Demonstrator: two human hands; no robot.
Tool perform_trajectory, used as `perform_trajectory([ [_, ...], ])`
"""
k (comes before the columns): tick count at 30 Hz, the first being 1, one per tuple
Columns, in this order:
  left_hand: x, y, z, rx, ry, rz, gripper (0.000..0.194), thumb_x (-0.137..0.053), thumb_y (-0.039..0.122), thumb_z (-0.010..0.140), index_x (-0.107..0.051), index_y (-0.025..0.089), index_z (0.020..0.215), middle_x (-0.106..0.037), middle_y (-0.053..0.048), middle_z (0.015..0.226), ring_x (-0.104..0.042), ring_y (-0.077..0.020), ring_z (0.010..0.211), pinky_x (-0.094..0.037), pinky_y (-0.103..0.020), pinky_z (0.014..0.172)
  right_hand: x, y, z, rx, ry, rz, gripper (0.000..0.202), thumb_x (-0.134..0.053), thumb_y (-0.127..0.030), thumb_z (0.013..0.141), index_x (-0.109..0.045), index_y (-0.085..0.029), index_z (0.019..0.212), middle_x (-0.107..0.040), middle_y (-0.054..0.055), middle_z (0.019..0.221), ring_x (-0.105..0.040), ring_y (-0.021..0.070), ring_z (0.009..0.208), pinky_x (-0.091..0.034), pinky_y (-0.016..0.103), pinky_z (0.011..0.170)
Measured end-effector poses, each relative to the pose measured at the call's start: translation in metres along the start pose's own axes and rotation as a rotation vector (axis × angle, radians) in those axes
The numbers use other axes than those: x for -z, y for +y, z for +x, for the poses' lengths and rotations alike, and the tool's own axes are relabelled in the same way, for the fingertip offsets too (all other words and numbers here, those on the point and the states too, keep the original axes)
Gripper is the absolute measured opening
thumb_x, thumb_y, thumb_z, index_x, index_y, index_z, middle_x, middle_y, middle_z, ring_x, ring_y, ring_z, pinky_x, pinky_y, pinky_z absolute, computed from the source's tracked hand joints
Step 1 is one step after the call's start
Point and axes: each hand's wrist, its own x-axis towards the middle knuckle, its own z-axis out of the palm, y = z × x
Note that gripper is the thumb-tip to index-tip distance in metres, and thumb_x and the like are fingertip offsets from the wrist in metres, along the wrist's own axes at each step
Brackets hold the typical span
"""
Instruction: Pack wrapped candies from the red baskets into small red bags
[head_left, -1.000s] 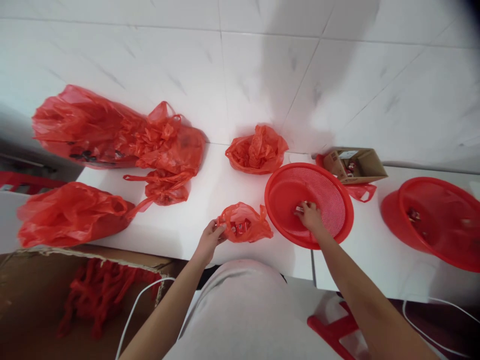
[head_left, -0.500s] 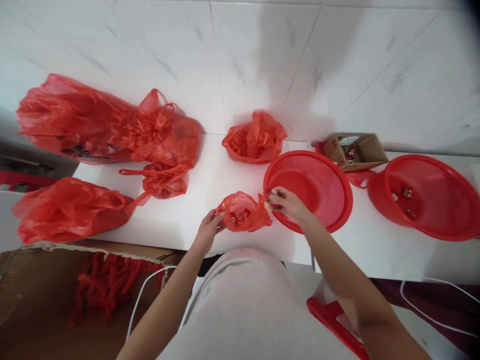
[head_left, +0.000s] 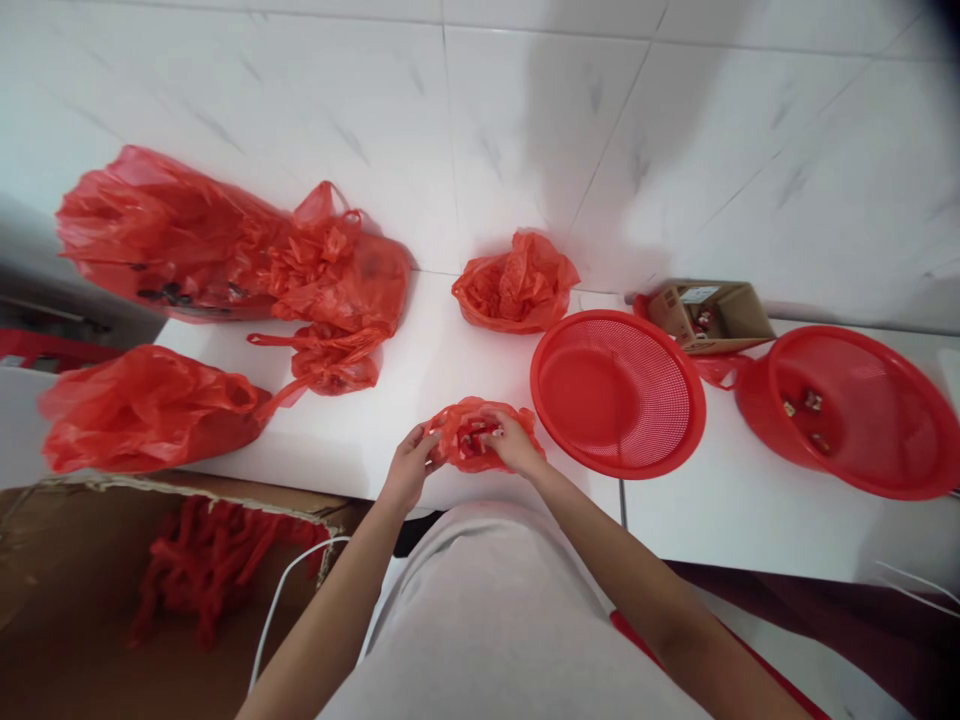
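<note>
A small red plastic bag (head_left: 529, 425) stands with its mouth open at the table's front edge, with several small red-wrapped pieces (head_left: 471, 440) inside. My left hand (head_left: 409, 465) pinches the bag's left rim between thumb and fingers. My right hand (head_left: 514, 443) reaches into the mouth from the right. Its fingers are closed around small red-wrapped pieces, partly hidden by the hand. Just right of the bag stands a red mesh basket (head_left: 694, 400), with no pieces visible in it.
Filled red bags (head_left: 172, 245) crowd the table's left side. Behind sits a bag of crumpled red plastic (head_left: 517, 285). A small cardboard box (head_left: 739, 310) and a red basin (head_left: 892, 430) holding a few pieces stand right. A large carton (head_left: 67, 560) holds red strips at lower left.
My right hand has moved left from the mesh basket's rim into the bag, carrying small pieces. My left hand stays on the bag's rim. The view has shifted slightly.
</note>
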Motion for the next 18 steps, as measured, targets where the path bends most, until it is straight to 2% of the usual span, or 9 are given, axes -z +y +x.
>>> perform_trajectory([
  [3,0.001,-0.001,0.000,0.003,-0.012,0.002,0.047,-0.074,0.044,0.067,-0.066,0.022,0.108,-0.065,-0.003,0.095,-0.059,-0.0109,0.078,-0.052,-0.029,0.078,0.004,-0.002,0.001,-0.007,0.041,-0.040,0.050,-0.053,-0.016,0.074,-0.053,-0.025,0.123,-0.064,0.003,0.111,-0.062,0.0177,0.093,-0.049,0.036,0.088],
  [5,0.001,-0.001,0.000,-0.001,-0.017,0.012,0.047,-0.073,0.044,0.069,-0.066,0.021,0.109,-0.064,-0.002,0.092,-0.059,-0.0109,0.077,-0.052,-0.030,0.080,0.010,-0.004,0.001,0.016,0.012,-0.091,0.052,-0.051,-0.015,0.076,-0.051,-0.025,0.127,-0.064,0.003,0.113,-0.061,0.0177,0.098,-0.047,0.037,0.092],
  [8,0.003,0.000,-0.002,-0.009,-0.002,0.048,0.048,-0.073,0.045,0.068,-0.066,0.021,0.109,-0.063,0.000,0.081,-0.057,-0.0101,0.072,-0.052,-0.029,0.078,0.020,-0.007,-0.006,0.091,-0.036,-0.207,0.053,-0.049,-0.012,0.078,-0.053,-0.027,0.128,-0.062,0.003,0.122,-0.059,0.0183,0.110,-0.044,0.037,0.098],
  [10,0.005,0.001,-0.004,-0.013,0.012,0.074,0.047,-0.073,0.046,0.067,-0.067,0.020,0.105,-0.063,0.000,0.081,-0.057,-0.0102,0.071,-0.052,-0.027,0.075,0.029,-0.009,-0.016,0.155,-0.034,-0.367,0.051,-0.049,-0.011,0.079,-0.057,-0.031,0.125,-0.061,0.001,0.127,-0.056,0.0203,0.115,-0.042,0.037,0.100],
  [15,0.018,0.008,-0.011,-0.036,0.053,0.027,0.036,-0.075,0.046,0.063,-0.065,0.018,0.084,-0.065,-0.001,0.085,-0.059,-0.0102,0.069,-0.052,-0.023,0.067,0.048,-0.012,-0.049,0.187,0.043,-0.835,0.032,-0.057,-0.021,0.081,-0.066,-0.031,0.110,-0.069,0.007,0.110,-0.057,0.0309,0.107,-0.032,0.053,0.100],
  [18,0.026,0.019,-0.016,-0.048,0.079,0.002,0.033,-0.078,0.041,0.060,-0.064,0.017,0.078,-0.065,0.000,0.079,-0.058,-0.0099,0.067,-0.052,-0.023,0.065,0.061,-0.022,-0.061,0.202,0.034,-1.109,0.020,-0.055,-0.024,0.084,-0.070,-0.028,0.097,-0.071,0.009,0.099,-0.059,0.0303,0.099,-0.025,0.057,0.101],
])
